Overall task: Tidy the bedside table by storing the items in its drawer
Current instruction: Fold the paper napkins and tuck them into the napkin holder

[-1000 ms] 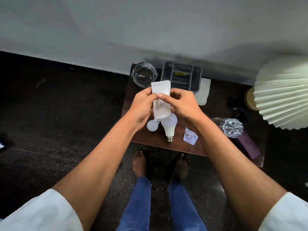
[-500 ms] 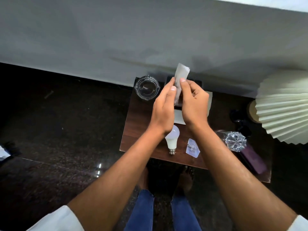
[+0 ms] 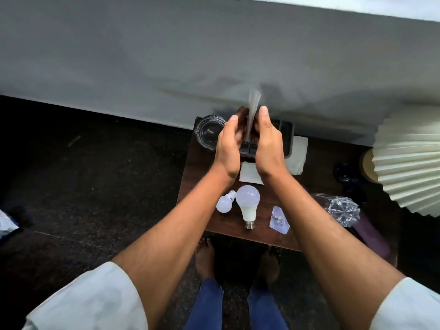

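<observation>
Both hands have risen toward the wall since the earlier frames, and the paper [image 3: 253, 104] between them, first shown flat and broad, now stands edge-on and blurred. Left hand [image 3: 228, 146] and right hand [image 3: 267, 144] face each other palm to palm above the back of the desk [image 3: 197, 177], fingers extended and nearly straight, with the folded paper upright between them; the hands are pressed loosely against it rather than curled, and the exact points of contact are hidden. The paper's top projects above the fingertips against the grey wall [image 3: 166, 55].

Below the hands, at the desk's rear edge, lies a grey tray [image 3: 287, 139] with compartments, largely covered by the right hand. Just left of it stands a clear jar [image 3: 208, 134], seen from above. A white napkin [image 3: 298, 154] lies partly under the tray's right side, and a second white sheet [image 3: 248, 173] lies flat between the wrists.

Nearer the desk's front edge rest a small bulb [image 3: 224, 204] and a large bulb [image 3: 248, 204], touching at the small bulb's base; the large one points its metal cap toward the person. Just right of it lies a clear packet [image 3: 279, 220] holding a small metal part. Farther right are a faceted clear object [image 3: 342, 210] and a purple item [image 3: 373, 236], partly behind the right forearm. A pleated lamp shade [image 3: 409, 163] overhangs the desk's right end. No drawer is visible. Bare feet and blue trousers appear on the dark floor [image 3: 95, 175].
</observation>
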